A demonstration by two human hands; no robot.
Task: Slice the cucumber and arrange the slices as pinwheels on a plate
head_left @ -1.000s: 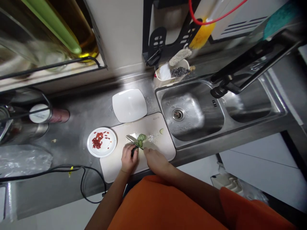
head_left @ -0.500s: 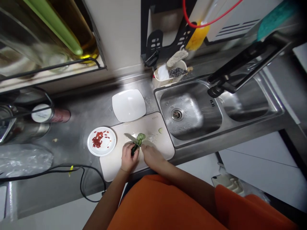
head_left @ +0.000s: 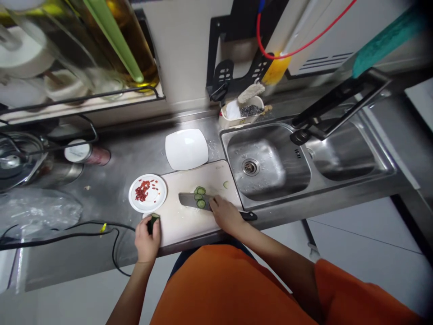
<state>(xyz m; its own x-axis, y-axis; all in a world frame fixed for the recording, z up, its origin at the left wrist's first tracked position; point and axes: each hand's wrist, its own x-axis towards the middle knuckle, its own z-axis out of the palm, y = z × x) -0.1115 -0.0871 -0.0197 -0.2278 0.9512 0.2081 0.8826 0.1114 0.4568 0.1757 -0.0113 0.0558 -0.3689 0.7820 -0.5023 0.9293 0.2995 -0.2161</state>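
My left hand (head_left: 148, 239) is closed around a dark green cucumber piece (head_left: 154, 218) at the left edge of the pale cutting board (head_left: 176, 225). My right hand (head_left: 226, 213) is closed over a kitchen knife (head_left: 187, 199), whose blade lies flat, low over the board and pointing left. Behind my hand the black handle's end sticks out to the right. Several cucumber slices (head_left: 200, 203) rest on or beside the blade. Another slice (head_left: 226, 184) lies alone near the board's right side.
A white plate (head_left: 162, 195) with red pieces overlaps the board's left edge. Behind the board is a square white plate (head_left: 186, 149). To the right sits a double steel sink (head_left: 270, 158) with a black faucet (head_left: 338, 104). Black cables (head_left: 111, 231) run along the left counter.
My left hand has moved left with the cucumber piece, away from the blade. My right hand has shifted slightly right, and the knife blade has turned from on edge to flat.
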